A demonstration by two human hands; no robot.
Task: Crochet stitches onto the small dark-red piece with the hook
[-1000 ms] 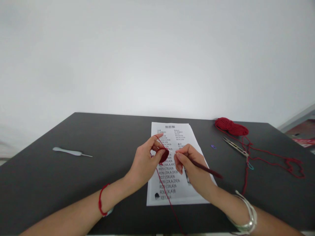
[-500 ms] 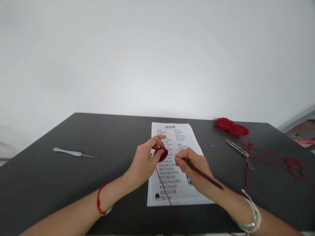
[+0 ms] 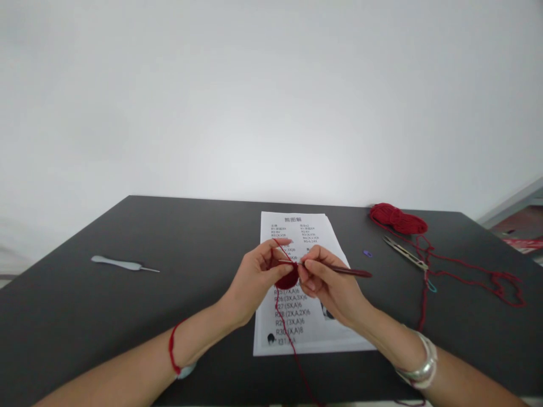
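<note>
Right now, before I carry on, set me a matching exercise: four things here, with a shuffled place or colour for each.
Things:
1. yarn piece
2. dark hook
3. pale hook
4. clip

Places or colours:
A. purple, between the paper and the scissors
B. held in the right hand
C. pinched in the left hand
D. lying on the left side of the table

Pairs: 1-C, 2-B, 3-D, 4-A

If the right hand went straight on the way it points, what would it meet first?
Probably the red piece, just ahead of the right hand, then the left hand beyond. Whether right hand and piece already touch is unclear from this one view.
</note>
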